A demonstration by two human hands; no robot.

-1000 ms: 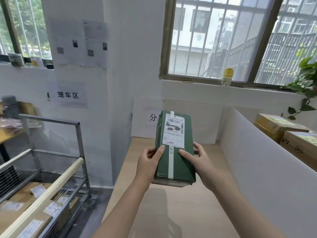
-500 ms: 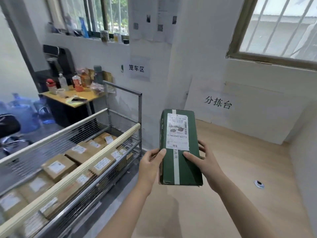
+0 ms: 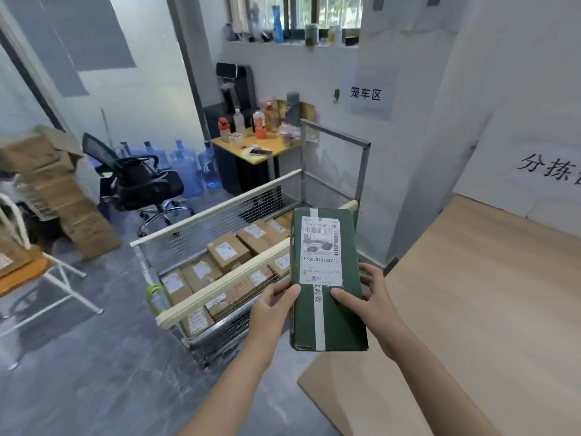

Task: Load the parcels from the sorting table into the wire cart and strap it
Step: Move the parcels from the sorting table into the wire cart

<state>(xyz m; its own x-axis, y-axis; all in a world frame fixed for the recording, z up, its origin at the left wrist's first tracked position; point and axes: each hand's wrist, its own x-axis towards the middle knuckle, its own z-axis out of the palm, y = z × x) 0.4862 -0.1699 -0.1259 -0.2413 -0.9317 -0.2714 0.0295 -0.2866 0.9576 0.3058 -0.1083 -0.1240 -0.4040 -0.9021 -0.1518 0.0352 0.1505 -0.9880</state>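
A dark green parcel with a white shipping label and a white tape stripe is held in front of me, above the gap between cart and table. My left hand grips its left edge, thumb on top. My right hand grips its right edge the same way. The wire cart, with cream-padded top rails, stands to the left and below the parcel and holds several brown cardboard parcels with white labels. The wooden sorting table lies to the right.
A black office chair and several blue water jugs stand behind the cart. A small desk with bottles sits at the wall. Stacked cartons and a white-framed stand are at the left. Grey floor lies in front of the cart.
My view has swung left from the sorting table toward the cart. The green parcel, still held in both hands, now hangs near the cart's right rail.
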